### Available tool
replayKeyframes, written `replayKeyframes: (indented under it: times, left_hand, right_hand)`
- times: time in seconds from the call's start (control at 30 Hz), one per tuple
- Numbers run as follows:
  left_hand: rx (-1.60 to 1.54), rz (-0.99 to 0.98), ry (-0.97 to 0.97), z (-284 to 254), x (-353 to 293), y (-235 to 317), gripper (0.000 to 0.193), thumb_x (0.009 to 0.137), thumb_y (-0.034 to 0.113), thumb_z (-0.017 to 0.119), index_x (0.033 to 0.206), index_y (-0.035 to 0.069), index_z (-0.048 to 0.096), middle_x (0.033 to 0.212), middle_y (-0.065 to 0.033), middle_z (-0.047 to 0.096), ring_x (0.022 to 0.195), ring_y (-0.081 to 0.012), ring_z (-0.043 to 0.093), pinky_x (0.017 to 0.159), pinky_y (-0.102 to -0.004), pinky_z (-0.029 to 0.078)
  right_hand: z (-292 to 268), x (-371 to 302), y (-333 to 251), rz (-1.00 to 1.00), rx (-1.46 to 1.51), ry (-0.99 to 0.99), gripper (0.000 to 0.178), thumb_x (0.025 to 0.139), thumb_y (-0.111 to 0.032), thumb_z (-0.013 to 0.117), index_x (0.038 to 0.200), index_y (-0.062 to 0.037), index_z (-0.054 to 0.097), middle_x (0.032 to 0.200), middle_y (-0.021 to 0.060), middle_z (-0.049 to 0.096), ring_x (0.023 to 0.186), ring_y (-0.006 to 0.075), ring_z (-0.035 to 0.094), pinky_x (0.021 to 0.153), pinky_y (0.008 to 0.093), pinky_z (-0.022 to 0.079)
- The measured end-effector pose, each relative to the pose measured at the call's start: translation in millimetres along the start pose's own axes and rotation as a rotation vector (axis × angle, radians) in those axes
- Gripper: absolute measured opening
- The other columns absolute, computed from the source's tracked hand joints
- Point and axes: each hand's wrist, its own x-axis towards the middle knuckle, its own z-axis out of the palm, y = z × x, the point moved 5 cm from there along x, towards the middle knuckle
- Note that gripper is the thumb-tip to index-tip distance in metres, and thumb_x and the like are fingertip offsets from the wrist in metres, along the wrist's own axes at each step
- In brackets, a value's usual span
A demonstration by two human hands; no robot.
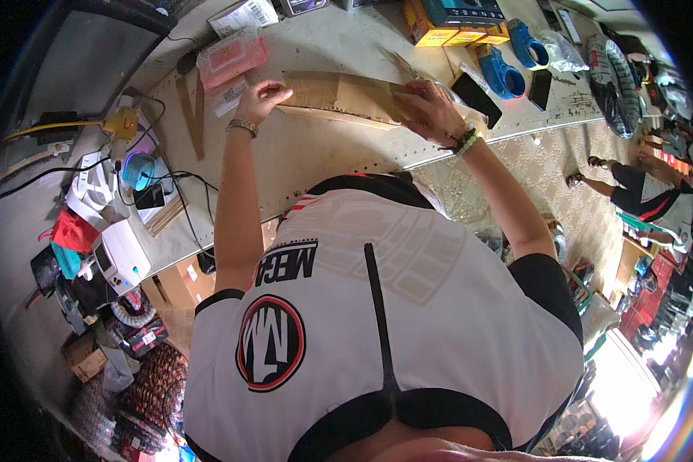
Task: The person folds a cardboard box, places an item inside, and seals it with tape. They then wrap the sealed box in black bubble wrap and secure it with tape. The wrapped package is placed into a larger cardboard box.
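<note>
A long, narrow piece of brown cardboard point(339, 94) lies across the tabletop between my hands; whether it is a flat strip or a slim box I cannot tell. My left hand point(262, 100) pinches its left end between thumb and fingers. At the other end my right hand point(430, 114) has its fingers closed over the cardboard. A black phone point(477, 100) lies just beyond my right hand. Close to my left hand are a pink clear plastic package point(231, 58) and a white printed label point(229, 95).
Blue tape rolls point(502, 73) and orange-and-black boxes point(454, 21) stand at the far right of the worktable point(285, 162). A second phone point(540, 88) lies near its right edge. Cables and a power strip point(92, 179) crowd the left. Another person's legs point(600, 179) show at right.
</note>
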Motion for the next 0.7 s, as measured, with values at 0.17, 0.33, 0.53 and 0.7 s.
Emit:
replayKeyframes:
  times: [0.17,0.33,0.53,0.7]
  left_hand:
    - [-0.120,-0.195,0.009,-2,-4,-7,0.035,0.083,0.033,0.076,0.107,0.009,0.065,0.101,0.0022,0.065,0.094,-0.0095,0.059,0.081,-0.0259,0.047]
    - [-0.244,-0.220,0.046,5,-9,-10,0.034,0.083,0.035,0.077,0.104,0.012,0.065,0.101,0.0039,0.062,0.096,-0.0074,0.057,0.079,-0.0246,0.046]
    - [-0.265,-0.218,0.001,7,-7,-16,0.033,0.083,0.034,0.077,0.106,0.013,0.066,0.099,0.0042,0.061,0.092,-0.0061,0.055,0.077,-0.0229,0.045]
    - [-0.259,-0.236,-0.006,8,-6,-13,0.033,0.084,0.035,0.075,0.106,0.012,0.066,0.100,0.0043,0.063,0.092,-0.0060,0.055,0.077,-0.0232,0.045]
  right_hand:
    - [4,5,-7,-0.040,0.089,0.027,0.054,0.076,-0.022,0.073,0.128,-0.0130,0.060,0.128,0.0174,0.049,0.118,0.0347,0.050,0.100,0.0462,0.042]
    - [6,5,-7,-0.008,0.138,0.062,0.049,0.077,-0.016,0.073,0.125,-0.0137,0.063,0.126,0.0170,0.051,0.115,0.0338,0.053,0.098,0.0430,0.045]
    - [6,5,-9,-0.002,0.095,0.055,0.048,0.079,-0.018,0.074,0.126,-0.0138,0.062,0.127,0.0173,0.052,0.116,0.0337,0.054,0.098,0.0425,0.046]
    - [5,6,-10,-0.004,0.098,0.050,0.049,0.080,-0.020,0.074,0.127,-0.0135,0.062,0.129,0.0181,0.052,0.117,0.0331,0.053,0.098,0.0422,0.047]
